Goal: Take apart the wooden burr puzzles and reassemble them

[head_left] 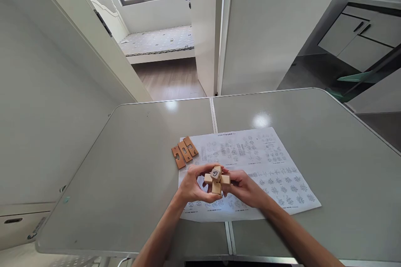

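Both hands hold a partly joined wooden puzzle of crossed light-wood blocks just above the table, over a printed instruction sheet. My left hand wraps its fingers round the puzzle's left side. My right hand grips the right side. The top block bears a dark curled mark. Three loose notched wooden pieces lie side by side on the table at the sheet's upper left corner, a short way beyond my left hand.
The grey folding table has a seam down its middle and rounded far corners. A white wall panel stands to the left, a doorway to a room with a mattress lies beyond, and cabinets stand at the far right.
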### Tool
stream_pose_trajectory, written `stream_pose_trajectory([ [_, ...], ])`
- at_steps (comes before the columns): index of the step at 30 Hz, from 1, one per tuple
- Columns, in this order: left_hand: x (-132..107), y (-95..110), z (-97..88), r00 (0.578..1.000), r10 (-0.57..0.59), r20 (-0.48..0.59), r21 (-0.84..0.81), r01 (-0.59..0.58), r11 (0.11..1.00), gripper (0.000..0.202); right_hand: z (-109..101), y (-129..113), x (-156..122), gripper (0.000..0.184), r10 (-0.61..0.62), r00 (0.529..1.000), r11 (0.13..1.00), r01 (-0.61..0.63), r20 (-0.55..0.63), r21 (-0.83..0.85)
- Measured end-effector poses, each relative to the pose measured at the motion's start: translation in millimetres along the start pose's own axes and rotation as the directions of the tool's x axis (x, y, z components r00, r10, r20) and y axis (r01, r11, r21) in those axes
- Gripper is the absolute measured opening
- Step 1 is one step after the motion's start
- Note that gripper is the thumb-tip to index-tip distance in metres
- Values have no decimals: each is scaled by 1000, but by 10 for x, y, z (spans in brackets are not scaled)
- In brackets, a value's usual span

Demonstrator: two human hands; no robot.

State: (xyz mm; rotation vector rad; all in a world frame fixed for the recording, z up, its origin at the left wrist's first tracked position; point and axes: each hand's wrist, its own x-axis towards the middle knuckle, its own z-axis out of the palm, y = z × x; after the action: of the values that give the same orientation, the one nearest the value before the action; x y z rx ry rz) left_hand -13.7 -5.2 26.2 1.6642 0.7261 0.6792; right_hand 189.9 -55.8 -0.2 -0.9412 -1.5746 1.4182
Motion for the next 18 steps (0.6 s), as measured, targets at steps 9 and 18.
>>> stream_pose_trajectory([
  [9,19,20,75,983,11,-181,115,10,993,57,58,4,2,31,-103,962,981,56,-253,-186],
  [18,24,16,198,958,74,-277,221,-11,975,58,112,115,-14,23,-176,908,948,52,-381,-315],
])
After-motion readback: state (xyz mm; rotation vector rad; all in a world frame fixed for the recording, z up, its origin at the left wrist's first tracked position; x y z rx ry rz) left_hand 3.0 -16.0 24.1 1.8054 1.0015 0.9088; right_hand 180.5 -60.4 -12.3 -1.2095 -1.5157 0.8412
